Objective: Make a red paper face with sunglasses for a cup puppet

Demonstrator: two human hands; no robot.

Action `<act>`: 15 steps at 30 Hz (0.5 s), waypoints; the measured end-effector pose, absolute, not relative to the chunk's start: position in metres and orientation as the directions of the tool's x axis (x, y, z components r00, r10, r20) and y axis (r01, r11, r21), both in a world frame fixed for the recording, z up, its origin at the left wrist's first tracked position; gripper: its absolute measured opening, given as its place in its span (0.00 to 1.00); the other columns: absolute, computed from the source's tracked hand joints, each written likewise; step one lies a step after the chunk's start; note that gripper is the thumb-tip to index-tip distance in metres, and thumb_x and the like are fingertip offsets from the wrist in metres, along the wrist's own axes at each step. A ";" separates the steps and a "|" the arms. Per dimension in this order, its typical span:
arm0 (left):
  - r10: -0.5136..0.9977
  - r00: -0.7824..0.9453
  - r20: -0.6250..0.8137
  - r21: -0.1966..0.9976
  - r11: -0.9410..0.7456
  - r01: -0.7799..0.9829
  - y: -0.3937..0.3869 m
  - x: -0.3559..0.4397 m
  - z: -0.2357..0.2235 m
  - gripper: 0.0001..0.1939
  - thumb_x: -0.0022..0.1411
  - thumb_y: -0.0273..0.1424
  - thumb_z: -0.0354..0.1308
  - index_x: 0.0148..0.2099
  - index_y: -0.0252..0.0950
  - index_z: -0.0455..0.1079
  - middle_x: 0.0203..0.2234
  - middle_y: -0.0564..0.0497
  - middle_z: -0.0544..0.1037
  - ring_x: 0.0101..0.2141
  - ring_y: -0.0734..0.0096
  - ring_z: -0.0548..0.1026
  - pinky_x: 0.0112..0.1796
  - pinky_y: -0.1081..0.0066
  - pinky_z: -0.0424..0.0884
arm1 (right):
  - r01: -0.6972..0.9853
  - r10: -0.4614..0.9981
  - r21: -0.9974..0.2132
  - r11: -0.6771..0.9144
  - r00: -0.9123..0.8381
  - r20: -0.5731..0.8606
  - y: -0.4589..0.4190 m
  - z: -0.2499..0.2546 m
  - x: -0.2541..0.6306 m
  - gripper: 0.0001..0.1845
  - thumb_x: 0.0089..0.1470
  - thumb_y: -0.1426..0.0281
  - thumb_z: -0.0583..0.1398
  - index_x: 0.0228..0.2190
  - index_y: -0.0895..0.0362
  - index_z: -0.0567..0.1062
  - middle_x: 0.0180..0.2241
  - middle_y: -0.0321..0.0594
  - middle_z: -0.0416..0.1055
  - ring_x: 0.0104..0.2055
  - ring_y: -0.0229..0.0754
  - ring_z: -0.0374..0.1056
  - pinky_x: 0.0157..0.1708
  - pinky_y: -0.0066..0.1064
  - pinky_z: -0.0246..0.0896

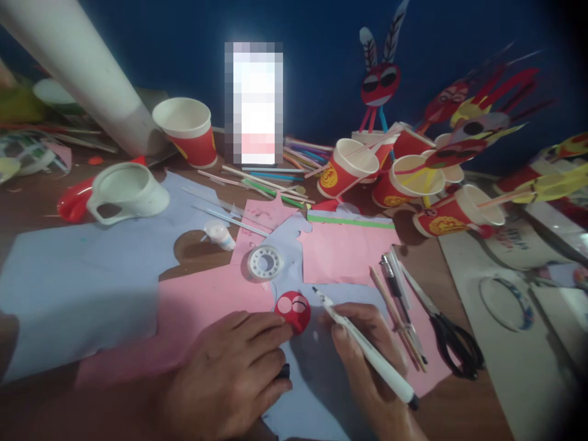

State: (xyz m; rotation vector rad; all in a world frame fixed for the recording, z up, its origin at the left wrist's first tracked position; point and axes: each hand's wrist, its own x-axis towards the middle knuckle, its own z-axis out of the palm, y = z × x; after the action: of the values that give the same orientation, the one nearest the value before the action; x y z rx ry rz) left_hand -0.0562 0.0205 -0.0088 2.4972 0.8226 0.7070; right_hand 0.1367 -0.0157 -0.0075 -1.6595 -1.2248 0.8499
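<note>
A small red paper disc [299, 320] lies on light blue paper, with two pale pink circles on it. One of these carries a curved black line. My left hand [234, 373] presses its index fingertip on the disc's lower left edge. Between its lower fingers sits a short black piece, seemingly a marker cap [283, 371]. In my right hand [367, 349] is a white marker [367, 350], gripped between thumb and fingers. Its dark tip is just right of the disc, apart from it. A white tape roll [265, 263] rests above the disc.
Pink paper [349, 252] and blue paper [82, 275] cover much of the table. Scissors [452, 343] and pens [397, 285] lie at right. Red paper cups [346, 166] with straw figures [380, 86] stand behind. A white mug [131, 193] and lit phone [255, 104] are farther left.
</note>
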 end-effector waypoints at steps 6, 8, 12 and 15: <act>0.617 0.738 0.272 0.525 -0.738 0.424 0.018 -0.059 -0.014 0.11 0.66 0.34 0.49 0.35 0.37 0.70 0.37 0.52 0.76 0.45 0.66 0.69 0.44 0.66 0.63 | 0.267 0.911 -0.912 -0.312 0.357 -0.207 -0.020 0.018 0.116 0.09 0.51 0.62 0.58 0.27 0.54 0.69 0.19 0.33 0.73 0.20 0.35 0.66 0.18 0.23 0.59; 0.618 0.744 0.254 0.530 -0.733 0.428 0.017 -0.060 -0.014 0.10 0.65 0.34 0.50 0.36 0.37 0.70 0.34 0.53 0.76 0.45 0.65 0.68 0.44 0.65 0.63 | 0.284 0.918 -0.915 -0.287 0.354 -0.179 -0.017 0.019 0.110 0.08 0.51 0.63 0.59 0.27 0.54 0.69 0.19 0.33 0.73 0.19 0.36 0.67 0.18 0.24 0.60; 0.643 0.712 0.283 0.525 -0.725 0.446 0.017 -0.058 -0.011 0.09 0.65 0.33 0.51 0.36 0.37 0.70 0.31 0.52 0.76 0.44 0.64 0.68 0.44 0.65 0.63 | 0.388 0.957 -0.900 -0.199 0.274 -0.094 -0.011 0.005 0.108 0.07 0.51 0.66 0.60 0.25 0.55 0.70 0.17 0.33 0.70 0.16 0.35 0.63 0.14 0.24 0.56; 0.643 0.709 0.288 0.521 -0.727 0.448 0.018 -0.058 -0.010 0.08 0.63 0.33 0.53 0.34 0.37 0.70 0.32 0.51 0.76 0.43 0.64 0.69 0.43 0.65 0.64 | 0.453 0.961 -0.875 -0.171 0.271 -0.048 -0.011 -0.005 0.112 0.07 0.51 0.66 0.60 0.25 0.56 0.71 0.18 0.33 0.71 0.16 0.34 0.63 0.14 0.23 0.57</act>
State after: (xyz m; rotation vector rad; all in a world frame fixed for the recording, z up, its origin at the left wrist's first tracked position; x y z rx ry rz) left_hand -0.0579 0.0183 -0.0098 2.5003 0.8419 0.6427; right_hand 0.1117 -0.0109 -0.0052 -1.7603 -1.2940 0.8205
